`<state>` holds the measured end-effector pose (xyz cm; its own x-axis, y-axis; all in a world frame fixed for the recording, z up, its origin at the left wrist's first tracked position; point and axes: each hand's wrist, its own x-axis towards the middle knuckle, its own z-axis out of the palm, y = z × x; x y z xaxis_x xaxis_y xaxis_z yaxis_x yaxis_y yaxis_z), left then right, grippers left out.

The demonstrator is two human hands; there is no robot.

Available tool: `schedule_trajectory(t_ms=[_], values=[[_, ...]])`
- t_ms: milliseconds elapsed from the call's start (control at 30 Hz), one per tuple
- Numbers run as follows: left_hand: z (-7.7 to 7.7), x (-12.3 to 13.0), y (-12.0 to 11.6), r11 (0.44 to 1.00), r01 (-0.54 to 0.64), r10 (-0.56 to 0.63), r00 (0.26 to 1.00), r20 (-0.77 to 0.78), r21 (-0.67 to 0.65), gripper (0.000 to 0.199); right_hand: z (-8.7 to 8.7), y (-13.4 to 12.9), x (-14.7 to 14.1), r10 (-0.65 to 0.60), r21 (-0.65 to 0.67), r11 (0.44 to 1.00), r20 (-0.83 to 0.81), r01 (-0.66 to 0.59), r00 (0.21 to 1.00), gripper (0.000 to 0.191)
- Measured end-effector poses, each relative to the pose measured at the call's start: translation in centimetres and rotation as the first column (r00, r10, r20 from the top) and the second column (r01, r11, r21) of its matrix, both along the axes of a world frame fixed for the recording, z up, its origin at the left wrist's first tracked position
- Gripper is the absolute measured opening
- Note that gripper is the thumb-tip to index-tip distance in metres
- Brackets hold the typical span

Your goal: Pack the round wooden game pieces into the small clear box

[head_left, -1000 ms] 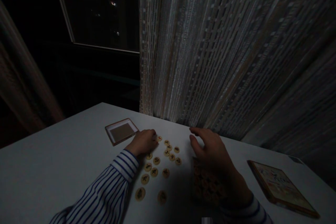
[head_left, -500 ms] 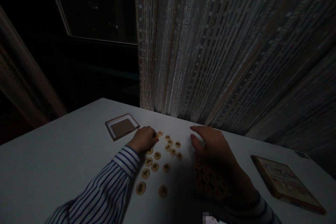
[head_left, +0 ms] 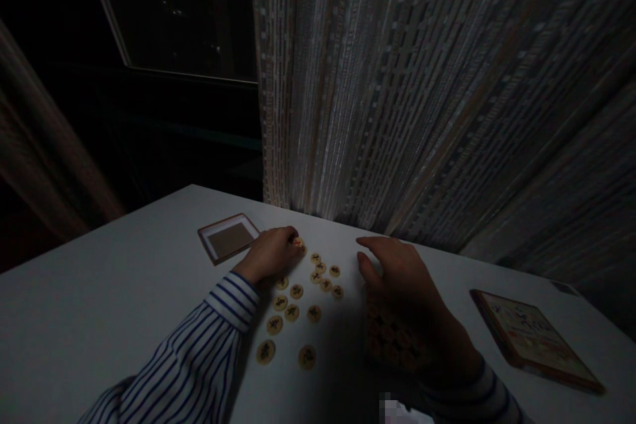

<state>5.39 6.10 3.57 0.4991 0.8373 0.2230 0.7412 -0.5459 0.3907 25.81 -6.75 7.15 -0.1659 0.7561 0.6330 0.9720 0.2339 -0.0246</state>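
Observation:
My left hand [head_left: 273,252] reaches over the white table [head_left: 163,265], its thumb and fingers closed round a round piece with a red mark [head_left: 298,242]. Several round wooden pieces with dark characters lie loose beside and below it, among them one near the front [head_left: 307,356] and another to its left [head_left: 265,352]. My right hand [head_left: 397,271] hovers with thumb and forefinger apart, nothing between them. Under that hand, in deep shadow, several more round pieces [head_left: 390,334] are packed together; the hand and wrist hide part of them.
An open shallow box with a brown frame [head_left: 218,258] lies at the back left. A flat box with a printed picture [head_left: 541,338] lies at the right. A patterned curtain [head_left: 348,112] hangs behind the table's back edge.
My left hand has moved slightly up and away from me, with the red-marked piece at its fingertips. My right hand has kept nearly the same pose.

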Motion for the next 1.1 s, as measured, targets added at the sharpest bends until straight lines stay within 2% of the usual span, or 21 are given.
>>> schedule_trajectory(t_ms=[100,267,400,500,600,733,900,1100], values=[[0.6,0.5,-0.6,0.995,0.082,-0.069,0.976,0.209,-0.056,0.021,0.1,-0.1,-0.1,-0.006,-0.003,1.0,-0.005,0.006,1.0,0.024],[2.0,2.0,-2.2,0.957,0.262,-0.157,0.826,0.542,-0.121,0.016,0.3,-0.2,0.0,-0.007,-0.001,1.0,-0.002,0.007,1.0,0.025],[3.1,2.9,-3.5,0.918,0.318,-0.077,0.729,0.68,-0.237,0.018,0.5,-0.4,0.1,-0.021,-0.004,1.0,-0.006,0.021,1.0,0.025],[3.6,3.3,-4.0,0.887,0.344,-0.006,0.677,0.736,-0.309,0.021,0.6,-0.5,0.1,-0.024,-0.003,1.0,-0.007,0.024,1.0,0.025],[3.7,3.5,-4.3,0.87,0.357,0.026,0.656,0.754,-0.341,0.023,0.6,-0.5,0.2,-0.026,-0.013,1.0,-0.016,0.025,1.0,0.025],[3.6,3.7,-4.6,0.859,0.387,0.004,0.649,0.76,-0.335,0.03,0.8,-0.5,0.2,-0.025,-0.023,0.999,-0.007,0.024,1.0,0.025],[3.9,4.2,-5.4,0.86,0.399,-0.02,0.65,0.76,-0.318,0.023,1.5,-1.3,0.8,-0.003,0.006,1.0,-0.025,0.004,1.0,0.024],[4.5,5.0,-7.0,0.828,0.431,0.03,0.606,0.795,-0.359,0.023,1.7,-2.9,2.3,-0.02,-0.012,1.0,0.01,0.02,1.0,0.024]])
